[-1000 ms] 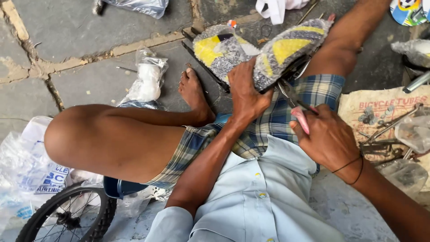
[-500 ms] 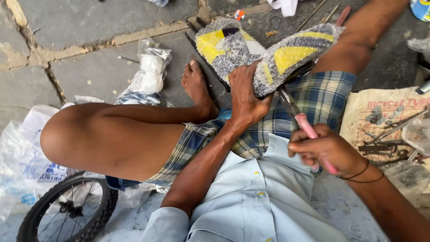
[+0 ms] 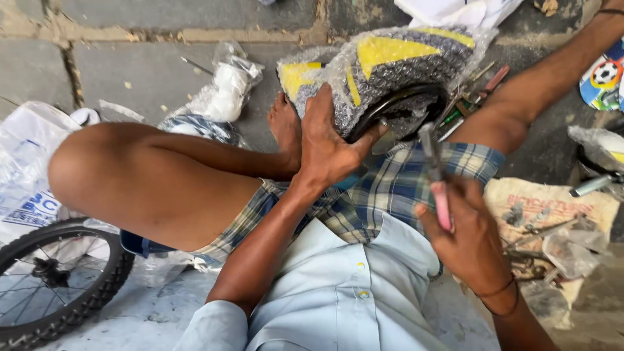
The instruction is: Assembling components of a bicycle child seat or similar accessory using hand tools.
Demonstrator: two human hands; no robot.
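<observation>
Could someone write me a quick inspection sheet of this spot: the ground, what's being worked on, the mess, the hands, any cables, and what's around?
Surface: grey stone paving with sandy joints.
Job's things: curved black part wrapped in bubble wrap with yellow patches, propped by the person's lap; pink-handled metal tool.
Clutter: crumpled clear plastic bag; white printed plastic bag; loose metal hardware on a tan printed sack.
Grippers: left hand presses on the wrapped part; right hand grips the tool, its tip pointing toward the part.
Cables: nothing seen.
Surroundings: small black spoked wheel with knobbly tyre; bare foot beside the part.
</observation>
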